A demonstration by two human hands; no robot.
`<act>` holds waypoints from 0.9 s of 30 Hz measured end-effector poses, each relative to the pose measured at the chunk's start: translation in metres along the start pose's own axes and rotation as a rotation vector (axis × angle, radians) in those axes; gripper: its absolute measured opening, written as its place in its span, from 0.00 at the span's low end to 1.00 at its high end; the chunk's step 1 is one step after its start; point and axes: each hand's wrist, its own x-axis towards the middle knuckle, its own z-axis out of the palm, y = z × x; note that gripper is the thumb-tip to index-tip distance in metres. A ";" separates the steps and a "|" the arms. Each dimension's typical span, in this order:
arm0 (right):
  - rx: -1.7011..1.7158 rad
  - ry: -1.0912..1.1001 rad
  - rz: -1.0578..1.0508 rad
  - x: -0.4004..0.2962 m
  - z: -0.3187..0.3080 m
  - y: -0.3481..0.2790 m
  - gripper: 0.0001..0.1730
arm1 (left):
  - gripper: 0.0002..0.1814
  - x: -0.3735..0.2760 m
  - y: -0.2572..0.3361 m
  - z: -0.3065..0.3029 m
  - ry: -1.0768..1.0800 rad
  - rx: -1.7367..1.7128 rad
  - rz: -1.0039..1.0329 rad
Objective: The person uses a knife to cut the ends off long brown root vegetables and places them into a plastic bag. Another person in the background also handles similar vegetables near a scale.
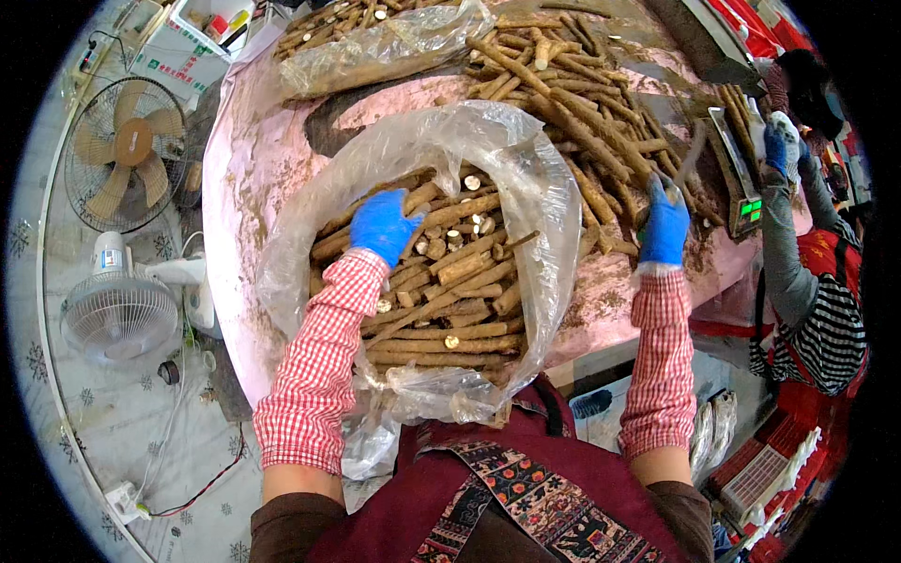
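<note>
A clear plastic bag [556, 281] lies wide open before me, filled with brown root pieces [461, 267], some with pale cut ends. My left hand [383, 224], in a blue glove, rests on the roots at the bag's left side, with its thumb against a root; whether it grips that root cannot be told. My right hand [664, 224], also blue-gloved, is at the right edge of a loose pile of long roots [598, 134]. Its fingers are curled around something thin and blurred, perhaps a blade, that rises from them. Both forearms wear red checked sleeves.
Another plastic bag of roots [387, 53] lies at the far left of the pink-covered table [239, 211]. Right of the pile is a scale with a green lit display [747, 211]. A co-worker in a striped top [816, 295] stands at right. Two fans [132, 144] stand left.
</note>
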 end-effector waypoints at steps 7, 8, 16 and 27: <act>-0.615 -0.184 -0.175 -0.024 -0.001 0.012 0.10 | 0.26 -0.065 0.006 -0.064 -0.167 -0.015 -0.082; -0.618 -0.224 -0.117 -0.034 -0.002 0.006 0.08 | 0.30 -0.077 0.008 -0.080 -0.230 -0.055 -0.147; -0.208 -0.395 -0.320 -0.158 0.011 -0.070 0.11 | 0.35 -0.184 -0.002 -0.106 -0.153 -0.402 -0.262; -0.345 -0.725 -0.545 -0.233 0.056 -0.105 0.13 | 0.27 -0.254 -0.004 -0.098 -0.054 -0.634 -0.192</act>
